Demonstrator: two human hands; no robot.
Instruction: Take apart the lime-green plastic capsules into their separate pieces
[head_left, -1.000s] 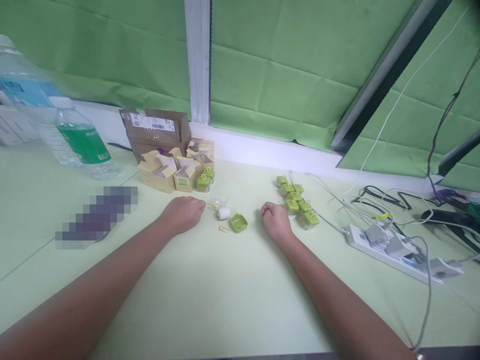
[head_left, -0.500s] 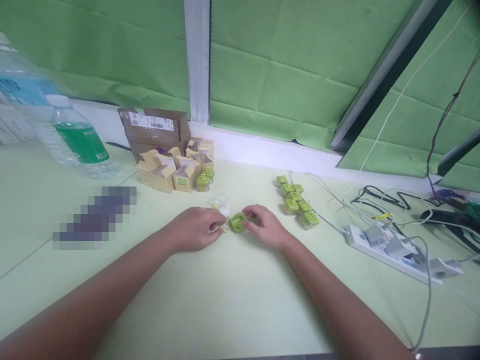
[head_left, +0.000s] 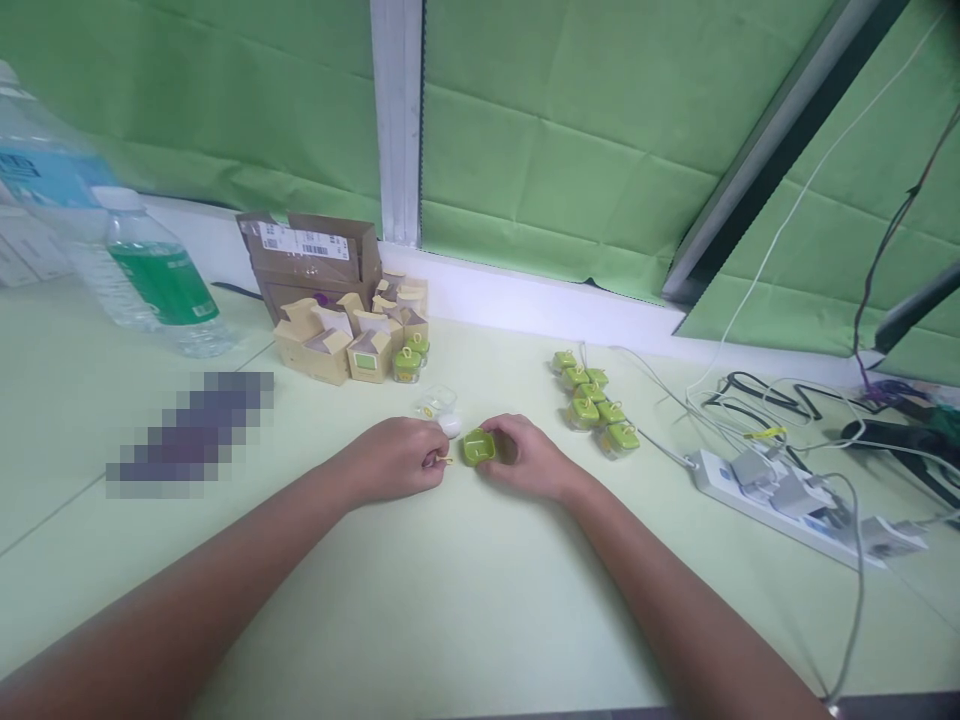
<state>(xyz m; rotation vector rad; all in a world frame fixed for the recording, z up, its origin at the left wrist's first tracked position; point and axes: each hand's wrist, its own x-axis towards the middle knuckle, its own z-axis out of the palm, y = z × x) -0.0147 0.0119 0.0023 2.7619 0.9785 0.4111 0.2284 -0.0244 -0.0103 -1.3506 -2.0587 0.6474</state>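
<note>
My right hand point(head_left: 525, 460) is closed around a small green case point(head_left: 477, 447) on the pale green table point(head_left: 450, 600), lifting it slightly. My left hand point(head_left: 394, 462) pinches a small yellow loop point(head_left: 445, 460) just left of the case. A small white piece point(head_left: 451, 424) and a clear plastic lid point(head_left: 436, 402) lie just beyond my left fingers.
A cluster of several green cases point(head_left: 596, 400) sits to the right. Small tan cartons point(head_left: 352, 340) and a brown box point(head_left: 311, 255) stand at the back. Water bottles point(head_left: 154, 285) are at left. A power strip point(head_left: 795, 500) with cables lies at right.
Both hands moved inward from resting apart. My right hand took hold of the green case and my left hand pinched the yellow loop.
</note>
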